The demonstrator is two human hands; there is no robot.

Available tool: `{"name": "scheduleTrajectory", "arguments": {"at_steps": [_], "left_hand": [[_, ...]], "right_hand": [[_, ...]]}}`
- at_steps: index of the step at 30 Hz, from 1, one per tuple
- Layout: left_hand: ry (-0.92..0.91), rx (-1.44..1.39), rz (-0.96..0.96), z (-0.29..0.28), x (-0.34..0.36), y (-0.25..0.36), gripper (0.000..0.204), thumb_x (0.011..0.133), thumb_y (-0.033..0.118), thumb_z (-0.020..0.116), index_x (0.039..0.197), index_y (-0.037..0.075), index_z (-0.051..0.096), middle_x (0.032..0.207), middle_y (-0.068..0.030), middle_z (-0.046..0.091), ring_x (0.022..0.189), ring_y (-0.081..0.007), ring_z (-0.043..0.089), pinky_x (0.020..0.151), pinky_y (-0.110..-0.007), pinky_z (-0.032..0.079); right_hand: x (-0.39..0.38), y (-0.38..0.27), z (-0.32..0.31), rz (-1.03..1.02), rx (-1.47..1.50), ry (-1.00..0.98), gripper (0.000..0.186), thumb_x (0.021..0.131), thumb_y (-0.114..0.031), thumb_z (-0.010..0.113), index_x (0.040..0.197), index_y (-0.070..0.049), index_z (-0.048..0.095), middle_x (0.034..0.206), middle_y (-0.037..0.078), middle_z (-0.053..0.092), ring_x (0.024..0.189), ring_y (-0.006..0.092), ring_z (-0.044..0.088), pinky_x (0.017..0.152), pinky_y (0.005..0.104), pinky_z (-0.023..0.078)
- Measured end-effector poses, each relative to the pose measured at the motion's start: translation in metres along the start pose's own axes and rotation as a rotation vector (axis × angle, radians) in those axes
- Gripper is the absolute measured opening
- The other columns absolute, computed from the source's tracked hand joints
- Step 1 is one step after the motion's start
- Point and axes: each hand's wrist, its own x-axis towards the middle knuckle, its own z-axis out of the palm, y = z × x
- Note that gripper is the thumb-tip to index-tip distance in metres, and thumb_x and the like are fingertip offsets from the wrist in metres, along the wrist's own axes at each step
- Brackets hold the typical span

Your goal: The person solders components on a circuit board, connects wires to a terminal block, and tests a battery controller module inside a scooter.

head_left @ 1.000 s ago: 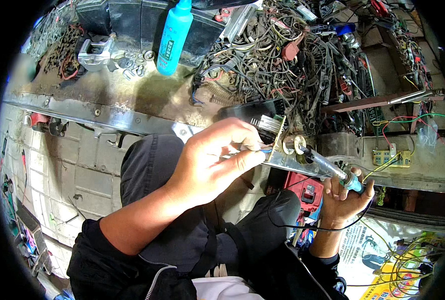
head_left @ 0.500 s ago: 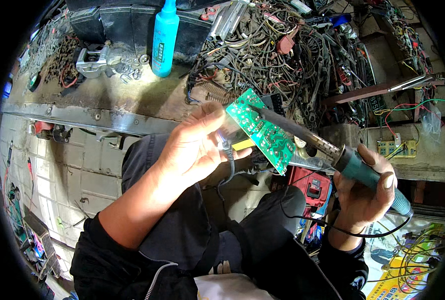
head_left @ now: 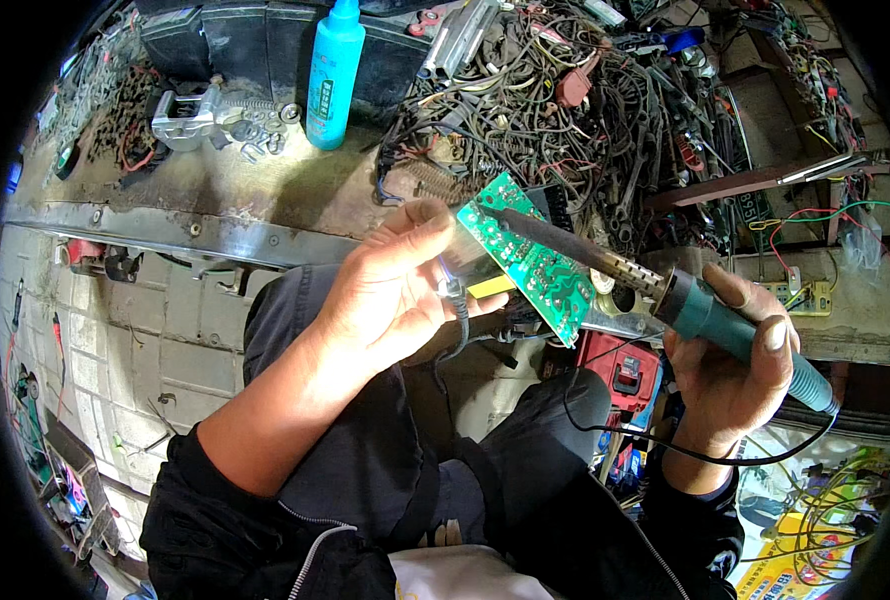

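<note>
As it slants, the iron (head_left: pixel 687 308) points up-left.

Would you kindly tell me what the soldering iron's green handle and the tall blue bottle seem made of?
Soldering iron's green handle: probably matte plastic or rubber, given its ringed end and dull sheen. Tall blue bottle: likely smooth plastic, judging by moulded shoulders and soft gloss.

Head-worn fisheye, looking down

A fisheye camera, the left of a side-by-side pair worn on the head, looks steeply down and forward over the wearer's lap (head_left: pixel 510 450). The left hand (head_left: pixel 390 285) and right hand (head_left: pixel 735 385) are near it. Beyond the lap, the near edge of the surface (head_left: pixel 265 190) slants across the view; paved floor (head_left: pixel 185 350) shows short of that edge.
</note>
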Motion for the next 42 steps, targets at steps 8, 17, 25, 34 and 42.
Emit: {"name": "scheduleTrajectory", "arguments": {"at_steps": [8,17,25,34,42], "left_hand": [[0.010,0.004,0.005,0.001,0.000,0.002,0.010,0.092,0.015,0.060,0.102,0.016,0.059,0.091,0.0001,0.065,0.094,-0.0200,0.064,0.089,-0.056,0.049],[0.043,0.010,0.015,0.008,-0.001,0.001,0.010,0.092,0.016,0.059,0.102,0.016,0.059,0.100,-0.0020,0.064,0.098,-0.0213,0.063,0.089,-0.055,0.049],[-0.018,-0.006,0.019,0.003,0.000,0.001,0.010,0.092,0.016,0.059,0.102,0.015,0.059,0.103,-0.0039,0.065,0.101,-0.0236,0.062,0.088,-0.054,0.050],[-0.012,0.040,0.017,0.003,0.000,0.000,0.012,0.092,0.017,0.059,0.104,0.016,0.059,0.104,-0.0043,0.064,0.101,-0.0240,0.062,0.088,-0.055,0.051],[-0.028,0.098,0.038,0.000,0.001,0.000,0.009,0.092,0.018,0.061,0.100,0.014,0.059,0.098,-0.0054,0.065,0.093,-0.0214,0.063,0.076,-0.044,0.053]], "right_hand": [[0.005,0.002,0.008,0.027,0.028,0.030,0.066,0.085,-0.053,0.058,0.102,0.010,0.063,0.069,0.018,0.062,0.043,0.0179,0.054,0.036,0.0262,0.041],[0.007,0.008,-0.003,-0.003,0.115,-0.057,0.054,0.092,-0.042,0.050,0.105,0.009,0.062,0.079,0.018,0.064,0.050,0.0209,0.058,0.044,0.0289,0.047],[0.008,0.021,-0.001,-0.093,0.133,0.172,0.056,0.093,-0.044,0.047,0.105,0.009,0.061,0.085,0.017,0.064,0.058,0.0227,0.061,0.047,0.0301,0.051],[0.015,0.041,0.017,-0.208,-0.006,-0.032,0.084,0.073,-0.056,0.072,0.127,0.005,0.051,0.112,0.018,0.064,0.087,0.0260,0.067,0.077,0.0367,0.054],[0.028,0.060,0.060,-0.293,-0.414,-0.347,0.075,0.063,-0.021,0.088,0.126,-0.002,0.053,0.101,0.019,0.066,0.089,0.0270,0.069,0.076,0.0336,0.054]]}}
